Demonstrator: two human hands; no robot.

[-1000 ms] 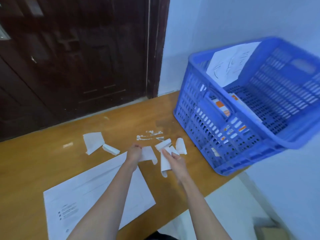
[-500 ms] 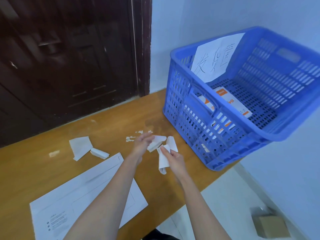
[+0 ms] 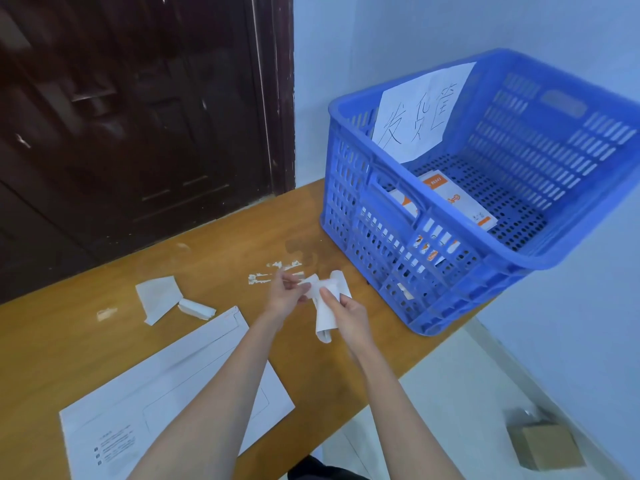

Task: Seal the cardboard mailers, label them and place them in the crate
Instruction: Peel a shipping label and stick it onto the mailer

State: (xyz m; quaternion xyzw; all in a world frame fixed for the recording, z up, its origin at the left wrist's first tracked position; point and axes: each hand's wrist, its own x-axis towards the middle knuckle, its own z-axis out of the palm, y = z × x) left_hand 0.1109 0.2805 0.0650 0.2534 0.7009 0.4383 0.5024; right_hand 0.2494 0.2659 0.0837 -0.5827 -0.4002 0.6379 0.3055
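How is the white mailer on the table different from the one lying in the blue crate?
The mailer on the table is plain white with only small dark print at one corner; the mailer in the crate carries orange markings. The table one lies in the open, partly under the person's left forearm; the crate one rests on the crate's perforated floor, partly hidden by its wall. Both lie flat.

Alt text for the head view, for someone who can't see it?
Both hands, left hand and right hand, pinch white paper strips above a wooden table. A white mailer lies near; a blue crate holds orange-printed mailers.
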